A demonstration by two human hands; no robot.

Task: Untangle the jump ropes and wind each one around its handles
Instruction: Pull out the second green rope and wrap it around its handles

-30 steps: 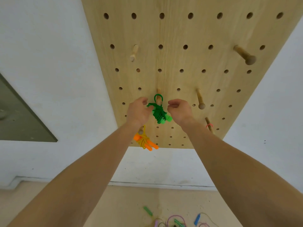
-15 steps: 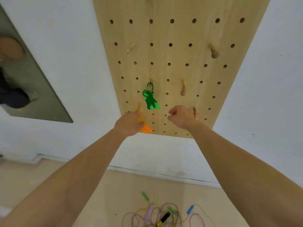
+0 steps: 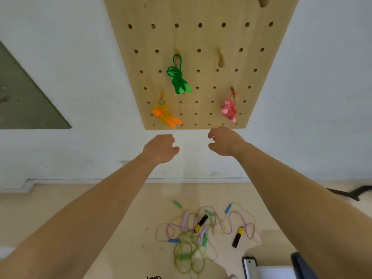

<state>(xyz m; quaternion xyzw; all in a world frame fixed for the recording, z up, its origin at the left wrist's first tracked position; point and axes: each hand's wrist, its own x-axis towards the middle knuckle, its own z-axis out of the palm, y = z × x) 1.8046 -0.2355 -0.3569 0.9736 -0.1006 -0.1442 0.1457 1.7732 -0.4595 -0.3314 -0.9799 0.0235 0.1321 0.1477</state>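
A wound green jump rope [image 3: 178, 79] hangs by its loop from a peg on the wooden pegboard [image 3: 201, 37]. Below it to the left an orange and yellow wound rope [image 3: 166, 116] hangs on another peg, and a pink wound rope [image 3: 229, 109] hangs at the lower right. My left hand [image 3: 161, 148] and my right hand [image 3: 225, 140] hover just under the board's bottom edge, fingers loosely curled, holding nothing. On the floor lies a tangle of several jump ropes [image 3: 201, 230] with purple, green, blue and yellow-black handles.
The pegboard is fixed to a white wall [image 3: 322, 97]; a free wooden peg [image 3: 221, 60] sticks out right of the green rope. A dark panel [image 3: 24, 101] is on the wall at left. A black cable [image 3: 352, 193] and a white and dark object [image 3: 271, 268] lie at the floor's right.
Both hands let go of the green rope, now hanging on its peg, and dropped below the board's edge. The view tilted down, showing the pink rope and more of the floor tangle.
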